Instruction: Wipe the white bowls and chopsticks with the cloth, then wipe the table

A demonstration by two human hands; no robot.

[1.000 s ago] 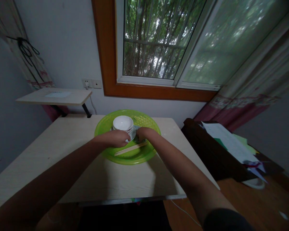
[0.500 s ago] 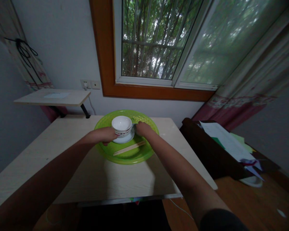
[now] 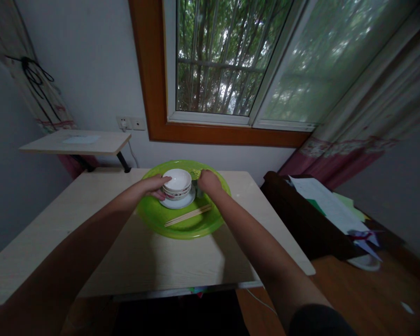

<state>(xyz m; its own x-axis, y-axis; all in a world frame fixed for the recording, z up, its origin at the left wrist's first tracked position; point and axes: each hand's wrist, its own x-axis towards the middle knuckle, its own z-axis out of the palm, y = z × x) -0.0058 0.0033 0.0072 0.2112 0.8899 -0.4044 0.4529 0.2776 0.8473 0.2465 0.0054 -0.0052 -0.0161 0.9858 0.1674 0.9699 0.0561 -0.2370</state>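
A stack of several white bowls (image 3: 177, 180) stands on a white plate (image 3: 178, 203) inside a round green basin (image 3: 192, 231). My left hand (image 3: 154, 185) grips the stack from the left, its thumb over the top rim and its fingers low on the side. Just right of the bowls, my right hand (image 3: 209, 182) is closed in a fist over the basin. Something small and greyish shows below and left of that fist, too dim to name. Light wooden chopsticks (image 3: 188, 215) lie slantwise in the front of the basin.
The basin stands on a pale wooden table (image 3: 182, 261). A raised shelf (image 3: 108, 142) with a sheet of paper is at the back left. Beyond the table's right edge, papers (image 3: 329, 210) lie on dark brown furniture. A window (image 3: 227, 60) is behind.
My left hand has moved up and round the left side of the bowls, its thumb now on the top rim. My right hand has shifted slightly upward, still closed.
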